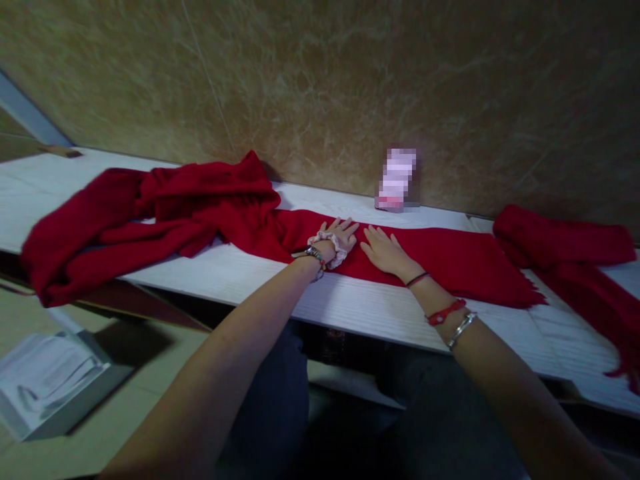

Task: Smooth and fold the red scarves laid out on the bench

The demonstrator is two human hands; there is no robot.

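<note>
A long red scarf lies along the white table, its right part spread flat and ending in a fringe. Its left part, or another red cloth joined to the pile there, is bunched in loose folds. My left hand, with a pale scrunchie and beads at the wrist, rests flat on the scarf with fingers stretched out. Just to its right, my right hand also lies palm down on the cloth, fingers extended. Neither hand grips the fabric.
Another red scarf lies folded over itself at the right. A blurred-out pinkish upright object leans near the tiled wall. The white table is narrow. On the floor at lower left stands a box with white papers or bags.
</note>
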